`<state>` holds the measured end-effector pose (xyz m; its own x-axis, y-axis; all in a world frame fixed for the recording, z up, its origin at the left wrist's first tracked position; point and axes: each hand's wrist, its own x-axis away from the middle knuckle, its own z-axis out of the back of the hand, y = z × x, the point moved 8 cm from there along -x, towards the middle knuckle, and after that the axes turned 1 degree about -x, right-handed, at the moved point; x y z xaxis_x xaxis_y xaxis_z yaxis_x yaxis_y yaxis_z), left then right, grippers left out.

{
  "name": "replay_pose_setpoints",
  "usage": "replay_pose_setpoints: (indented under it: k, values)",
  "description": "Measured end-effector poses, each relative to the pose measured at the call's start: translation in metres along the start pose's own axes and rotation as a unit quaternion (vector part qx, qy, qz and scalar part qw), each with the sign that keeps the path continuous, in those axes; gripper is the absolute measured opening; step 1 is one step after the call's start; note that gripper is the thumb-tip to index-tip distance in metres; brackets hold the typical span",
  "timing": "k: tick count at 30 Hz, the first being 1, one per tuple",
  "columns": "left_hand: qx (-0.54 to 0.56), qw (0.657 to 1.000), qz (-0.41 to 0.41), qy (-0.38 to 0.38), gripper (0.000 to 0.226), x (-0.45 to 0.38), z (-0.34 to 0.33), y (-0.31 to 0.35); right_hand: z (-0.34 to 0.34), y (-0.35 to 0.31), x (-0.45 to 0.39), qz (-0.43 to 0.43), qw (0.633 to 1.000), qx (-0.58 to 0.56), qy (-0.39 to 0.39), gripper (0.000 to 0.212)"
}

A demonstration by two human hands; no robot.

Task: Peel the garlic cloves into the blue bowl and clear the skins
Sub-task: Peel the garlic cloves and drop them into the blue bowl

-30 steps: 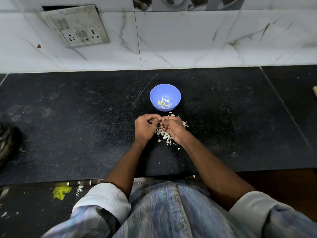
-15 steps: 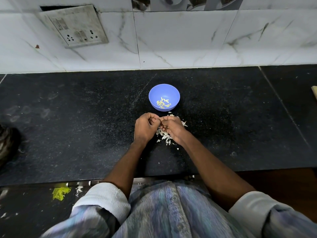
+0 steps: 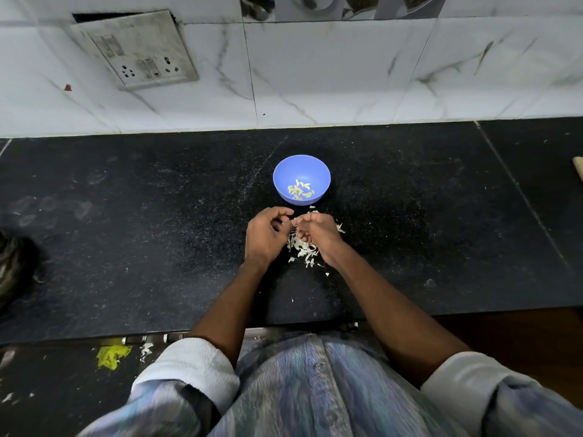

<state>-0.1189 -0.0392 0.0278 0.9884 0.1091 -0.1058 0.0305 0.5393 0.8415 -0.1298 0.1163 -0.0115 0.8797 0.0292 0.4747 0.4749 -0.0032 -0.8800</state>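
Left hand (image 3: 266, 236) and right hand (image 3: 318, 233), fingers curled, fingertips meeting; held item too small to tell. Blue bowl (image 3: 284, 175) just beyond; skins (image 3: 303, 249) beneath; bare counter (image 3: 142, 247) either side.

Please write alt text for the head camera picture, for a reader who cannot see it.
Two bare hands, left hand and right hand, meet fingertip to fingertip over a pile of pale garlic skins on a black stone counter. Just beyond them stands a small round blue plastic bowl holding peeled garlic cloves. What the fingers pinch is too small to tell.
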Motion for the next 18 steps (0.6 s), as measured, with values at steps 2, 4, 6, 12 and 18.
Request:
replay_pose_setpoints:
  k: [2, 4, 6, 12, 18]
  values:
    - [-0.019, 1.000, -0.012, 0.000, 0.017, 0.000, 0.000, 0.001, 0.000, -0.001, 0.001, 0.007, 1.000, 0.014, 0.000, 0.018]
    - [-0.046, 0.999, -0.014, 0.007, 0.016, 0.001, 0.002, 0.003, 0.001, -0.001, 0.001, 0.006, 1.000, 0.027, 0.003, 0.018]
    - [-0.072, 0.997, -0.027, 0.011, 0.015, 0.002, 0.003, 0.006, 0.001, -0.005, 0.004, 0.012, 0.999, 0.039, 0.006, 0.019]
    - [0.014, 0.998, 0.054, 0.026, 0.022, 0.000, -0.007, 0.003, -0.002, -0.022, 0.009, 0.122, 0.981, 0.144, 0.049, 0.013]
    - [0.029, 0.999, -0.017, 0.009, 0.024, -0.002, -0.010, 0.004, -0.007, -0.014, 0.009, -0.008, 0.999, 0.041, -0.009, 0.019]
